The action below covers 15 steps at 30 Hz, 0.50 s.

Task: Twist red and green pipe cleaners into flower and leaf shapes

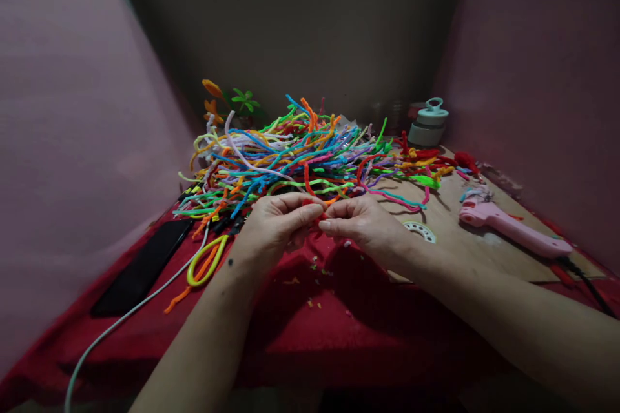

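Both hands meet above the front of the red-covered table, fingertips nearly touching. Between them is a red pipe cleaner [320, 211], mostly covered by the fingers. My left hand [281, 222] pinches it between thumb and forefinger. From the other side my right hand [356, 219] pinches the same piece, thumb pressed toward the forefinger. The exact shape of the red piece is hidden. Just behind the hands spreads a big tangled heap of multicoloured pipe cleaners [271, 155].
A black phone [143, 268], a white cable [140, 310] and a yellow loop [197, 271] lie at left. On the right, a pink glue gun [516, 229] and a white ring-shaped piece [420, 231] rest on a brown board [450, 264]. A pale green container [429, 126] stands behind.
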Motion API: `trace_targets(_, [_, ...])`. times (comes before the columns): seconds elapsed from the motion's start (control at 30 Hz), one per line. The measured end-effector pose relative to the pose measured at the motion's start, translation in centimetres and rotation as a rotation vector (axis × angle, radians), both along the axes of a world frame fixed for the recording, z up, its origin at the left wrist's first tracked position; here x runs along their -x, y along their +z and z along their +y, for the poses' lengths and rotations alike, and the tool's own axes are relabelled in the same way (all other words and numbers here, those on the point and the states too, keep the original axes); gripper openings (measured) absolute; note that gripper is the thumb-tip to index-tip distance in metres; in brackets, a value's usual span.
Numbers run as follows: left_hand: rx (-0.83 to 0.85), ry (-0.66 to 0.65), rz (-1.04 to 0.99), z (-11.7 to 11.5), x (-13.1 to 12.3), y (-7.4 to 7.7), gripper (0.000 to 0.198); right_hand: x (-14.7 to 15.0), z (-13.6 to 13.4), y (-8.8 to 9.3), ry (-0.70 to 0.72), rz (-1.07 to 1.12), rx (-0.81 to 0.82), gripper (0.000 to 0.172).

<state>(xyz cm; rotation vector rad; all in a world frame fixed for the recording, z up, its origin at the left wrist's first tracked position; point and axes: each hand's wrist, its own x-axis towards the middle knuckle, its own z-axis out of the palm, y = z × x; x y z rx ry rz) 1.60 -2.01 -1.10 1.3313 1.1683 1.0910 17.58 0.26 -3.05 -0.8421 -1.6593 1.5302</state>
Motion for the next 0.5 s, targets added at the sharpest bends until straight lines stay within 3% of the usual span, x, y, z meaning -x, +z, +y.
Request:
trace_targets(0.27, [-0.035, 0.169, 0.081, 0.0, -1.0, -0.2, 0.019, 0.1, -0.1, 0.0, -0.041, -0.067, -0.016, 0.015])
trace_targets(0.43, [-0.252, 0.278, 0.342, 0.1, -1.4, -0.7, 0.016, 0.3, 0.0, -0.2, -0.05, -0.035, 0.063, 0.021])
trace_targets(0.5, [-0.265, 0.288, 0.343, 0.1, -1.3, -0.5, 0.02, 0.4, 0.1, -0.2, -0.046, 0.038, 0.108, 0.02])
